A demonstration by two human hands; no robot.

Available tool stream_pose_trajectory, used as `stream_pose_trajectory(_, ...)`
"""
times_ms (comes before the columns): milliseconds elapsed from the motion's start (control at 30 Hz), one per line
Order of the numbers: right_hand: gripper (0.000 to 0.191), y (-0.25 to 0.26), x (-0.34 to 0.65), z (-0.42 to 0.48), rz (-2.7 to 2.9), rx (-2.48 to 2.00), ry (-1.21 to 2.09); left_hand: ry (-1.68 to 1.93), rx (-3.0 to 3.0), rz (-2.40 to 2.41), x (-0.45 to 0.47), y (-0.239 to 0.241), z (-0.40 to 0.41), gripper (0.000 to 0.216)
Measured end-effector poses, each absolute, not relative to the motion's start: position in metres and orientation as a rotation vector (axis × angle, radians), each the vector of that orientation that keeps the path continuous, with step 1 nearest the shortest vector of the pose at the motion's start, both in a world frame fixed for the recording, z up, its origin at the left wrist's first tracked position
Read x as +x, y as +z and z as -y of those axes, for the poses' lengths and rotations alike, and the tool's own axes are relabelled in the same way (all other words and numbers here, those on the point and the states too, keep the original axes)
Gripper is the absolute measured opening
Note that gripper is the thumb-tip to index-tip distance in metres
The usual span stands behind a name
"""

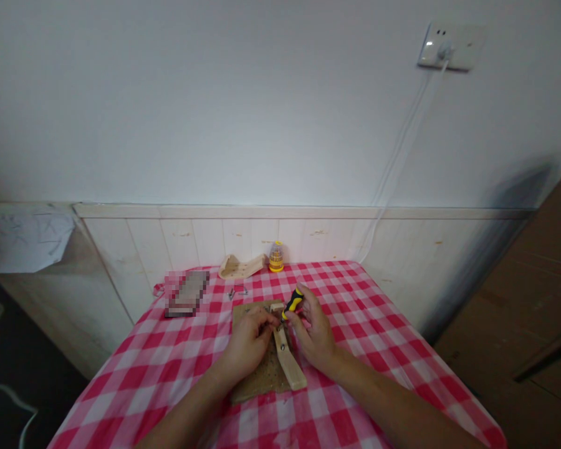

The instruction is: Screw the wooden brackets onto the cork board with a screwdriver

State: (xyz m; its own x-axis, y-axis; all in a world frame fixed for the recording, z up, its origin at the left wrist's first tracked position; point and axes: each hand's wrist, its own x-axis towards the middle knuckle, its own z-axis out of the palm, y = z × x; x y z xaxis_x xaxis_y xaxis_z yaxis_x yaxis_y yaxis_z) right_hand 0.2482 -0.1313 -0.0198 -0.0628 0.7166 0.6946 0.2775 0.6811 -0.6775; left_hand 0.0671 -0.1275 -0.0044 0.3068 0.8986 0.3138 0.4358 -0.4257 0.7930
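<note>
My right hand (315, 330) is closed around a yellow and black screwdriver (293, 303), which is tilted with its lower end toward a pale wooden piece (288, 362). Beside that lower end, the fingers of my left hand (250, 340) are pinched together at the wood; what they hold, if anything, is too small to make out. A small metal fitting shows on the wooden piece. Under the wood lies a brown board (250, 390) with small marks on its surface.
Behind the board are several small metal parts (238, 292), an angled wooden piece (243, 267) and a yellow screwdriver bit holder (276, 257). A pixelated flat object (187, 293) lies at the left on the checked tablecloth (355, 299). A wall socket (451, 47) holds a plugged cable.
</note>
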Motion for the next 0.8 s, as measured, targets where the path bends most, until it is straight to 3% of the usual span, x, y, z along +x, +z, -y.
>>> stream_pose_trajectory(800,0.05,-0.015,0.248,0.136,1.712,-0.786,0.431,1.045,2.009,-1.161,0.068,-0.005,0.128,0.017)
